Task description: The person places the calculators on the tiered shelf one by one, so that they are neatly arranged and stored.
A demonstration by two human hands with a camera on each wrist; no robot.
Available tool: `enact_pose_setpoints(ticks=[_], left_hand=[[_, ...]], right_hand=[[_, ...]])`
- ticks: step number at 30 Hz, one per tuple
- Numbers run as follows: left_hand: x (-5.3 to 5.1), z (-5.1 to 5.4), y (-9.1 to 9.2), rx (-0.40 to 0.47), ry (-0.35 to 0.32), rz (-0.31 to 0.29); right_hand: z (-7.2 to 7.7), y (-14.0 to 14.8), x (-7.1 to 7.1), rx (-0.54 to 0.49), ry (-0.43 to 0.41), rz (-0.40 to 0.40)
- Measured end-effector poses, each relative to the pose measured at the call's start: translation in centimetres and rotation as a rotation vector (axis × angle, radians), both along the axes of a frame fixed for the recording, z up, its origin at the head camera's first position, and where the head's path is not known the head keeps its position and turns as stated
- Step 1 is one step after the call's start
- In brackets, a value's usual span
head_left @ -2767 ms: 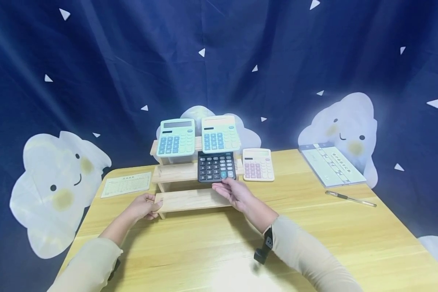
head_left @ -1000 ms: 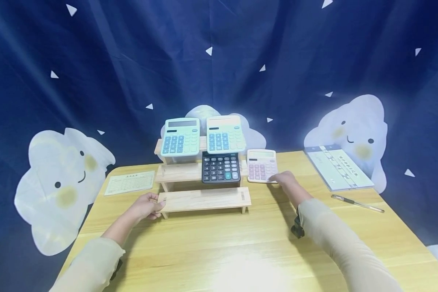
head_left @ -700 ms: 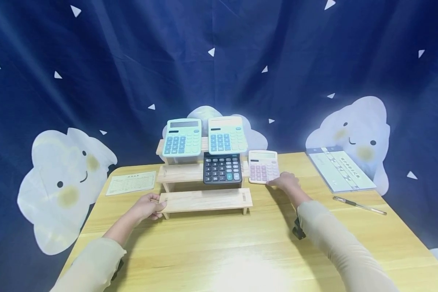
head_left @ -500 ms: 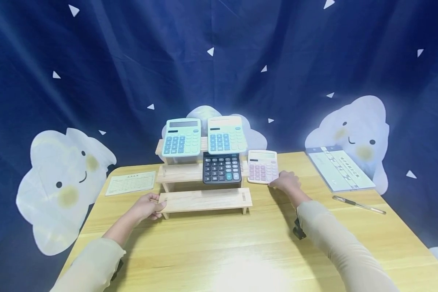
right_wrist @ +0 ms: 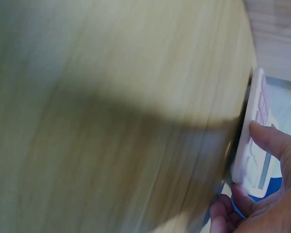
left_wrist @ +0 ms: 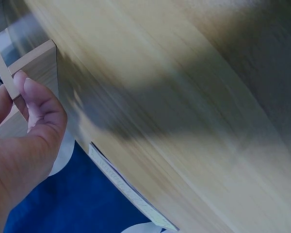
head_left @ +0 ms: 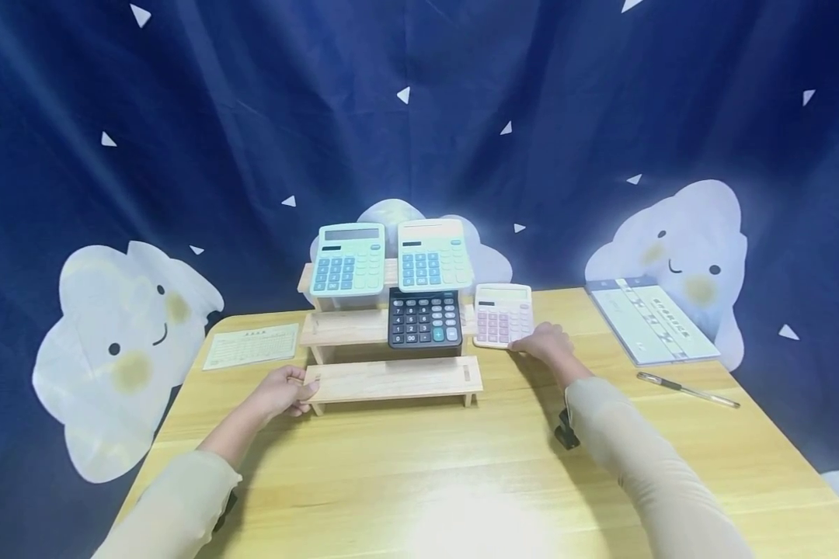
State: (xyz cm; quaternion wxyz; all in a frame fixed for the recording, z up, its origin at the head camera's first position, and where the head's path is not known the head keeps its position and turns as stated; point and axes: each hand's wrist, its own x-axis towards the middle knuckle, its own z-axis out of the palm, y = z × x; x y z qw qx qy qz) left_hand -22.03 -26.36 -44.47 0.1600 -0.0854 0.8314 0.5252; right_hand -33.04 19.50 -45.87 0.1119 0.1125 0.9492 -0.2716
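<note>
At the left end of the lowest step, my left hand (head_left: 283, 390) grips a three-step wooden stand (head_left: 391, 379), thumb on top and fingers beneath. The left wrist view shows the board's edge between thumb and curled fingers. My right hand (head_left: 544, 342) pinches the lower right corner of a pink and white calculator (head_left: 501, 316) beside the stand. In the right wrist view its thumb (right_wrist: 267, 137) lies on the calculator's face, with a finger against the edge. A black calculator (head_left: 425, 319) leans on the middle step. Two pale blue calculators, left (head_left: 349, 260) and right (head_left: 433, 255), stand on the top step.
A printed form (head_left: 250, 346) lies on the wooden table (head_left: 363, 473) left of the stand. Toward the right edge are a wrapped pad of forms (head_left: 653, 320) and a pen (head_left: 688, 390). A dark blue curtain (head_left: 322, 101) with clouds hangs close behind the table.
My right hand has gone from the black calculator's lower edge rightward to the pink calculator and stays at its corner. The black calculator remains on the middle step. My left hand keeps its hold.
</note>
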Motion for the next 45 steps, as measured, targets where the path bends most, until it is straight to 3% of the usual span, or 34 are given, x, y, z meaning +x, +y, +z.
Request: enact_pose_setpoints(ticks=[5, 10, 14, 24, 33, 37, 45], left_hand=[[0.0, -0.3, -0.1, 0.004, -0.005, 0.017], [0.2, -0.6, -0.1, 0.01, -0.01, 0.02], [0.3, -0.7, 0.0, 0.011, -0.019, 0.008], [0.3, -0.5, -0.1, 0.011, -0.016, 0.005], [0.2, -0.3, 0.0, 0.037, -0.009, -0.007], [0.1, -0.3, 0.1, 0.027, -0.014, -0.01], [-0.1, -0.4, -0.3, 0.018, -0.008, -0.006]], right_hand=[[-0.2, -0.2, -0.2, -0.248, 0.027, -0.056], [-0.5, 0.3, -0.3, -0.367, 0.043, -0.043], [-0.5, 1.0, -0.1, -0.541, 0.019, -0.027], [-0.3, 2.9, 1.0, -0.963, -0.174, -0.054], [0.9, 4.2, 1.7, -1.275, -0.259, -0.047], [1.4, 4.5, 1.8, -1.322, -0.274, -0.093], [3.0, 5.2, 2.6, -1.338, -0.253, -0.082]])
